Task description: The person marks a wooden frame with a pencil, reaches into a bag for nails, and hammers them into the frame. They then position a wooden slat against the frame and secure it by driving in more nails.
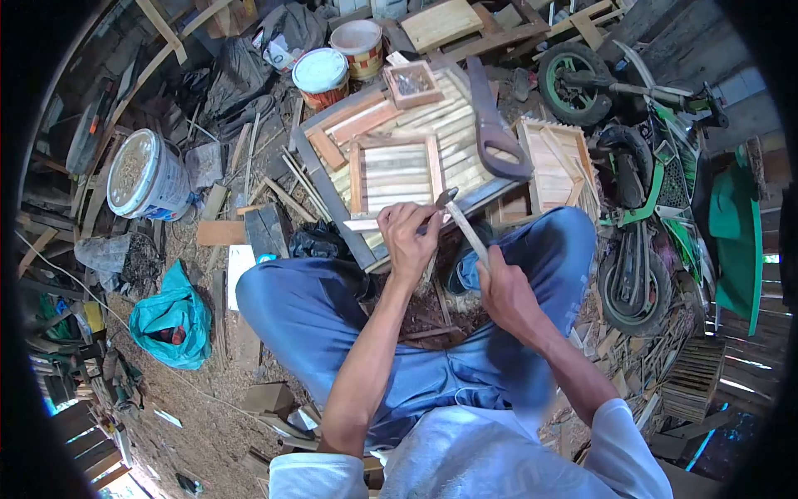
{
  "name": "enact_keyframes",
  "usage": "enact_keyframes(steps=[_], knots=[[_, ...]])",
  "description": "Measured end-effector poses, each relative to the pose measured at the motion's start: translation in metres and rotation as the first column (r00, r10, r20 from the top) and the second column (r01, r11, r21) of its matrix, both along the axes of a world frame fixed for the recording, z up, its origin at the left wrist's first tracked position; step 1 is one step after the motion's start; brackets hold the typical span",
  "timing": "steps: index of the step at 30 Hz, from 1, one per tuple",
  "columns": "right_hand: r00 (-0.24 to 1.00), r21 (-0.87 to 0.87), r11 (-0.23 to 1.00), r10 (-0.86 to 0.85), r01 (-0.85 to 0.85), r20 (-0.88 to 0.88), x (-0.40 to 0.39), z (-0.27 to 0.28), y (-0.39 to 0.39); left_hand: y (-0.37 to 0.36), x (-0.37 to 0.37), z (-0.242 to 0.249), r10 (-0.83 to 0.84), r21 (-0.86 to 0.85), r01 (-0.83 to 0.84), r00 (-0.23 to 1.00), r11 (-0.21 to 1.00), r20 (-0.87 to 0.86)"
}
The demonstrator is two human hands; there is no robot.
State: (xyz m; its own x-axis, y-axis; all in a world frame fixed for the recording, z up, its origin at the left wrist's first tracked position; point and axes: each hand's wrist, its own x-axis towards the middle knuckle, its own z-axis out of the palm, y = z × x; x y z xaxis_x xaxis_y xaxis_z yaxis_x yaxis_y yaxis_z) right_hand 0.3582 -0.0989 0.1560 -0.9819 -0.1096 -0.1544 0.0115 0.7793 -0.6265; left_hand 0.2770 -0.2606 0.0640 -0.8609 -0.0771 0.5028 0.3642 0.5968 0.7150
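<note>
A small rectangular wooden frame point(434, 166) lies on a slatted wooden work surface point(465, 125) in front of my knees. My left hand point(410, 241) is at the frame's near edge, its fingers pinched together at the wood; anything small between them is hidden. In my right hand point(503, 287) is the wooden handle of a hammer point(467, 230), its dark metal head beside my left fingertips at the frame's near right corner. A handsaw point(497, 137) lies to the right of the frame. Beyond the frame sits a small wooden box point(413, 84) with small metal pieces inside.
White buckets point(158, 179) stand at the left and at the back. A teal sack point(170, 320) lies on the floor at left. To the right are a slatted wooden tray point(553, 170) and a green motorbike point(657, 179). Wood scraps cover the ground.
</note>
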Motion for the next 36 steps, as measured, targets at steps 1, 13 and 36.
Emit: enact_keyframes(steps=[1, 13, 36], knots=[[1.0, 0.027, 1.0, 0.004, -0.004, 0.0, -0.002, 0.002, 0.002, 0.0, -0.001, 0.002, -0.004, 0.016, 0.005, 1.0, 1.0, -0.024], [0.999, 0.005, 0.999, -0.043, 0.043, -0.012, -0.004, 0.023, -0.005, 0.0, 0.0, 0.0, -0.009, 0.048, 0.009, 1.0, 0.999, -0.005], [0.987, -0.061, 0.989, -0.126, 0.132, 0.099, 0.012, 0.022, 0.007, -0.006, 0.004, 0.007, 0.007, -0.038, -0.006, 1.0, 0.999, 0.024]])
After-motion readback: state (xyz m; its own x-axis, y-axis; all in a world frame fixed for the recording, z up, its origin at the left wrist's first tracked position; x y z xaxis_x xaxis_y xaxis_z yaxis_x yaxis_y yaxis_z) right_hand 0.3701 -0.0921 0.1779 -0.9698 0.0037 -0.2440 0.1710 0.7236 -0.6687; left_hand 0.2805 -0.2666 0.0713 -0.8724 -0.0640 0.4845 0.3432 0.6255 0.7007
